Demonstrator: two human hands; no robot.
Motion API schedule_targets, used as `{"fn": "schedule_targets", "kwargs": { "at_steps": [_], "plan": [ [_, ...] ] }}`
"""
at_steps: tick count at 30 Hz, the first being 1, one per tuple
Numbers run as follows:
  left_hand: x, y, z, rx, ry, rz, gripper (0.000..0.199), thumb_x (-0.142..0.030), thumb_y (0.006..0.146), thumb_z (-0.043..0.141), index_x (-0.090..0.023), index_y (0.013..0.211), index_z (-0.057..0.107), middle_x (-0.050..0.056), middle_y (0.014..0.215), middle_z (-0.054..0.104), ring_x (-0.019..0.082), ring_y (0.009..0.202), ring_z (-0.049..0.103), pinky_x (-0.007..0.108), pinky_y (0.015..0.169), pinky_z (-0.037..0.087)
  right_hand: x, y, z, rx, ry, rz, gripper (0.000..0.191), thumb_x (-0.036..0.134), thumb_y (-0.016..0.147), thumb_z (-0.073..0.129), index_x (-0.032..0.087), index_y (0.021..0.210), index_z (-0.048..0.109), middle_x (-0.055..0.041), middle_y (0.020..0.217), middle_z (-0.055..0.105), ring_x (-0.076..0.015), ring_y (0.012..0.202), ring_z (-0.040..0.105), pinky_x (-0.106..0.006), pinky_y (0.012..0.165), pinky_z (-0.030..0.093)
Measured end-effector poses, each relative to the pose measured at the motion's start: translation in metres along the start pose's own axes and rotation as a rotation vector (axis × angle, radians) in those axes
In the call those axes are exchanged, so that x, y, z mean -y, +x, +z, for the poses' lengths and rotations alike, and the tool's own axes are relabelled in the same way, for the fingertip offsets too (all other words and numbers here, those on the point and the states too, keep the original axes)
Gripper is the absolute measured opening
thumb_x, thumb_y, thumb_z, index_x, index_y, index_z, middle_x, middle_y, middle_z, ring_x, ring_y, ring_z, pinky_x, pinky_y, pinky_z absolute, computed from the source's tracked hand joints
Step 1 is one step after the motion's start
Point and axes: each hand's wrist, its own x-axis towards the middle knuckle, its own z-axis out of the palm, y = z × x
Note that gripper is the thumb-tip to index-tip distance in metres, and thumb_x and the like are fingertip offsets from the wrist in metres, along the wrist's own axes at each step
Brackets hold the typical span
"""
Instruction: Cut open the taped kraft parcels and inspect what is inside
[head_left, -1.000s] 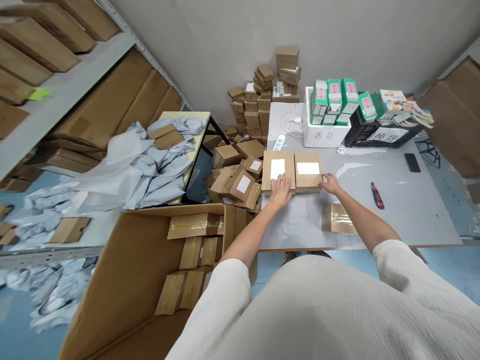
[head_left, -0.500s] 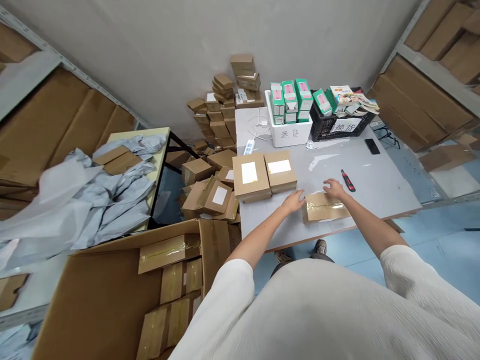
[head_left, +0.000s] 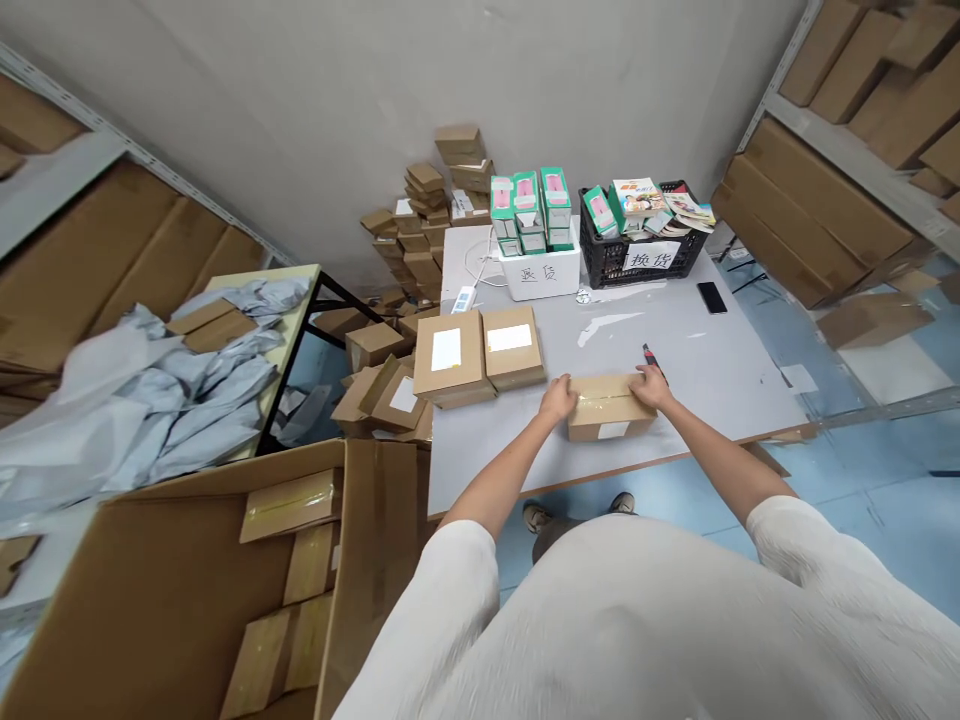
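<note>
Both my hands are on a taped kraft cardboard box (head_left: 609, 410) near the table's front edge. My left hand (head_left: 559, 400) presses its left end, and my right hand (head_left: 651, 387) grips its right end. A strip of white label shows on the box's near side. Just beyond my right hand lies a red-and-black box cutter (head_left: 649, 357), partly hidden. To the left, two kraft boxes with white labels (head_left: 450, 362) (head_left: 514, 348) sit side by side on the grey table (head_left: 697, 385), out of reach of my fingers.
A white foam box (head_left: 540, 275) holds green-and-white packages, beside a black crate (head_left: 645, 250) of booklets. A phone (head_left: 712, 297) lies on the table. Stacked cartons (head_left: 412, 240) fill the back corner. A large open carton (head_left: 187, 600) stands at lower left, near grey mailer bags (head_left: 172, 400).
The taped box has turned and now shows a label on its near side. Both hands have closed on its ends. The view has swung, shifting the scene to the left.
</note>
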Motion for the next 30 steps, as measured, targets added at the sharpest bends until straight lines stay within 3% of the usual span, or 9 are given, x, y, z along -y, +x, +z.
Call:
{"fn": "schedule_targets", "kwargs": {
  "at_steps": [4, 8, 17, 22, 25, 30],
  "plan": [
    [-0.014, 0.007, 0.011, -0.061, -0.089, 0.03, 0.062, -0.027, 0.097, 0.066, -0.022, 0.157, 0.054, 0.014, 0.161, 0.057, 0.028, 0.147, 0.058, 0.038, 0.122, 0.048, -0.012, 0.013, -0.014, -0.002, 0.086, -0.079, 0.081, 0.026, 0.082, 0.065, 0.019, 0.162, 0.051, -0.0162, 0.168, 0.049, -0.0298, 0.157, 0.047, -0.046, 0.132, 0.038],
    [-0.02, 0.016, 0.016, -0.108, -0.112, 0.068, 0.068, -0.018, 0.089, 0.07, -0.023, 0.156, 0.056, 0.013, 0.162, 0.054, 0.028, 0.155, 0.051, 0.038, 0.13, 0.043, -0.014, 0.027, -0.021, 0.014, 0.103, -0.12, 0.085, 0.024, 0.08, 0.063, 0.021, 0.164, 0.048, -0.0154, 0.169, 0.047, -0.0306, 0.16, 0.043, -0.049, 0.133, 0.038],
    [-0.011, 0.036, 0.007, -0.062, -0.13, 0.055, 0.07, -0.033, 0.09, 0.077, -0.024, 0.155, 0.055, 0.014, 0.174, 0.039, 0.03, 0.144, 0.061, 0.039, 0.121, 0.051, -0.011, 0.065, -0.025, 0.009, 0.126, -0.193, 0.079, 0.025, 0.084, 0.061, 0.018, 0.163, 0.051, -0.0161, 0.17, 0.046, -0.028, 0.162, 0.041, -0.047, 0.136, 0.033],
    [-0.011, 0.047, 0.001, -0.05, -0.132, 0.068, 0.067, -0.034, 0.093, 0.076, -0.025, 0.156, 0.057, 0.013, 0.176, 0.037, 0.03, 0.138, 0.065, 0.041, 0.12, 0.052, -0.012, 0.077, -0.024, -0.003, 0.14, -0.198, 0.079, 0.025, 0.085, 0.061, 0.019, 0.163, 0.052, -0.0155, 0.17, 0.045, -0.0277, 0.159, 0.044, -0.046, 0.135, 0.036],
    [-0.013, 0.055, -0.002, -0.037, -0.088, 0.038, 0.07, -0.033, 0.092, 0.075, -0.026, 0.158, 0.054, 0.014, 0.177, 0.037, 0.032, 0.145, 0.061, 0.044, 0.123, 0.049, -0.014, 0.084, -0.023, -0.008, 0.178, -0.195, 0.075, 0.029, 0.086, 0.062, 0.021, 0.161, 0.055, -0.0144, 0.17, 0.046, -0.028, 0.158, 0.046, -0.047, 0.133, 0.038],
    [-0.015, 0.061, -0.006, -0.025, -0.001, 0.004, 0.073, -0.03, 0.091, 0.075, -0.027, 0.161, 0.052, 0.015, 0.178, 0.038, 0.033, 0.157, 0.05, 0.045, 0.129, 0.041, -0.033, 0.1, -0.033, -0.011, 0.291, -0.111, 0.058, 0.035, 0.096, 0.056, 0.02, 0.152, 0.062, -0.0164, 0.162, 0.055, -0.0266, 0.133, 0.068, -0.044, 0.12, 0.052]
  ]
}}
